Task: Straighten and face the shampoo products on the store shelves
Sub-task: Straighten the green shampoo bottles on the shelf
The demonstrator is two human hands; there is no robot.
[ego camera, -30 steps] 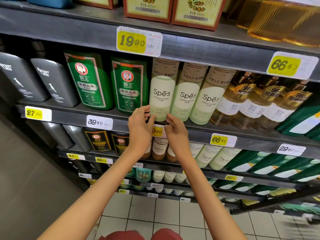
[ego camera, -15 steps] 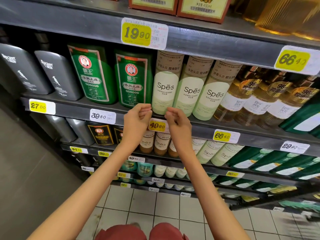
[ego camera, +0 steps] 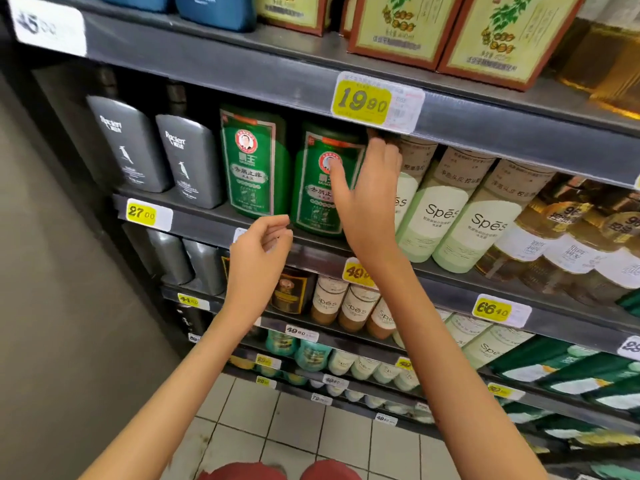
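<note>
Two green shampoo bottles stand on the middle shelf [ego camera: 204, 221], the left one [ego camera: 254, 168] facing front. My right hand [ego camera: 367, 199] grips the right green bottle [ego camera: 313, 206]: the thumb lies across its front label and the fingers reach round its upper right side, next to the first pale Spes bottle [ego camera: 407, 202]. That bottle is partly hidden by the hand. My left hand [ego camera: 259, 252] hovers in front of the shelf edge below the green bottles, fingers loosely curled, holding nothing. Two more Spes bottles [ego camera: 441, 216] lean to the right.
Two grey bottles [ego camera: 188, 161] stand left of the green ones, amber bottles [ego camera: 561, 237] at the far right. Boxed products [ego camera: 401, 29] fill the shelf above, with a 19.90 tag [ego camera: 363, 100] just over my right hand. Lower shelves hold more bottles above a tiled floor [ego camera: 294, 427].
Both hands left the base of the first Spes bottle. My right hand rose and went left onto the right green bottle; my left hand dropped back from the shelf. The view shifted left.
</note>
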